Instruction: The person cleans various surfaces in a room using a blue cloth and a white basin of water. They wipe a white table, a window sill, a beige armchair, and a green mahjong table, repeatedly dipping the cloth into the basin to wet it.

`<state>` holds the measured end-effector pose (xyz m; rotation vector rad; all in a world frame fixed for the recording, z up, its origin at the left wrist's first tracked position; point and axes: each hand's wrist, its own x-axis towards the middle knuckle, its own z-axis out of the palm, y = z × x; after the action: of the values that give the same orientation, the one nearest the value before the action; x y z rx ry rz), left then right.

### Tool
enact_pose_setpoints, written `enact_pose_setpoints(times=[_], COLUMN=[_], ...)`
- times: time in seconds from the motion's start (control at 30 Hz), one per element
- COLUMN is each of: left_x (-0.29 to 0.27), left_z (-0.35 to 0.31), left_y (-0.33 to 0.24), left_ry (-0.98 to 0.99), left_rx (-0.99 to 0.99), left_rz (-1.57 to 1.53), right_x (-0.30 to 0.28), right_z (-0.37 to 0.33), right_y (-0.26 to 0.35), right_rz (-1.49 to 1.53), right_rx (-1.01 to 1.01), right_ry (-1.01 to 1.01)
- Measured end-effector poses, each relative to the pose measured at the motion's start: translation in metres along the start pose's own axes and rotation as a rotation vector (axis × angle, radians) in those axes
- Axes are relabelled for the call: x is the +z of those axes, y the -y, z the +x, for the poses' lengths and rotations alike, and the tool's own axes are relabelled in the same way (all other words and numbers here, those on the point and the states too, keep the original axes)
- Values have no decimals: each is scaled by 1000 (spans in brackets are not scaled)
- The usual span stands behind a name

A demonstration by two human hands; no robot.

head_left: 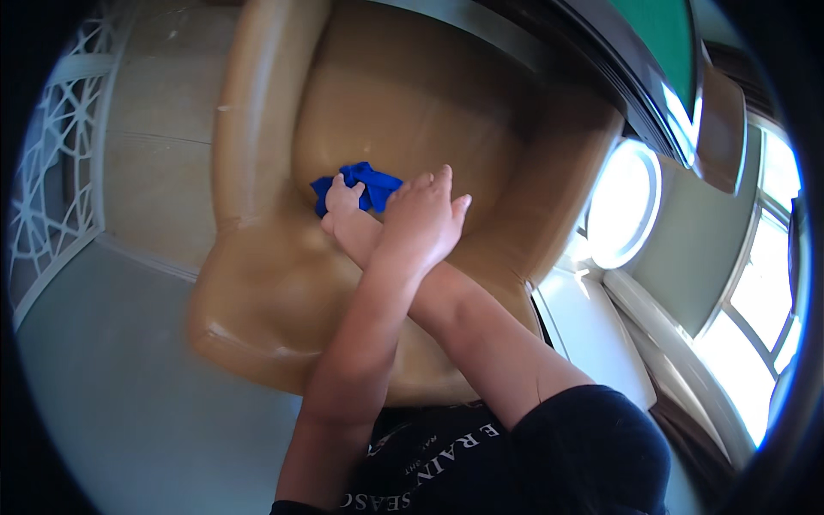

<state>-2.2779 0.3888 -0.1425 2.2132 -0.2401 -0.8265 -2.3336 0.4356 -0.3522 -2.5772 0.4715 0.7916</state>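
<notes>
My forearms cross in front of a tan leather-like armchair (266,287). Reaching across to the left, my right hand (344,204) is closed on a crumpled blue cloth (378,190) against the chair, near where its seat meets the back. Part of the cloth sticks out on both sides of the fingers. My left hand (427,215) lies over the right forearm, its fingers stretched out and thumb apart, with nothing held. The cloth's right end is close to the left hand's edge.
A white lattice screen (64,146) stands at far left, beside a beige wall panel (163,112). A dark-edged table with a green top (657,39) overhangs at upper right. Another brown chair (723,129) and bright windows (755,322) are at right. Grey floor (137,378) shows at lower left.
</notes>
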Motion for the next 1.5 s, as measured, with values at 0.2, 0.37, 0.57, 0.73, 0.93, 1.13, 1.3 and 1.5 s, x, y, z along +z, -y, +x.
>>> enact_pose_setpoints(times=[0.2,0.37,0.57,0.73,0.93,1.13,1.3,1.5], left_x=[-6,0,-51,-34,-47,-65,-113,-196], left_z=[4,7,-73,-173,-257,-299,-345,-351], left_y=[9,32,-2,-7,-1,70,129,169], left_ry=[-16,-329,-39,-198,-405,-472,-450,-410], left_rx=[-159,-124,-360,-42,72,30,30,-13], left_rz=[172,248,41,-607,-875,-803,-752,-695], right_x=[-50,-152,-248,-305,-315,-268,-225,-231], right_z=[9,-50,-117,-176,-221,-240,-244,-250], right_y=[-3,-27,-100,-115,-92,-25,54,122], right_rz=[353,1572,1731,1585,950,889,818,575], right_rx=[-346,48,-8,-103,-273,-424,-491,-630], right_ry=[131,708,1102,953,683,405,246,-21])
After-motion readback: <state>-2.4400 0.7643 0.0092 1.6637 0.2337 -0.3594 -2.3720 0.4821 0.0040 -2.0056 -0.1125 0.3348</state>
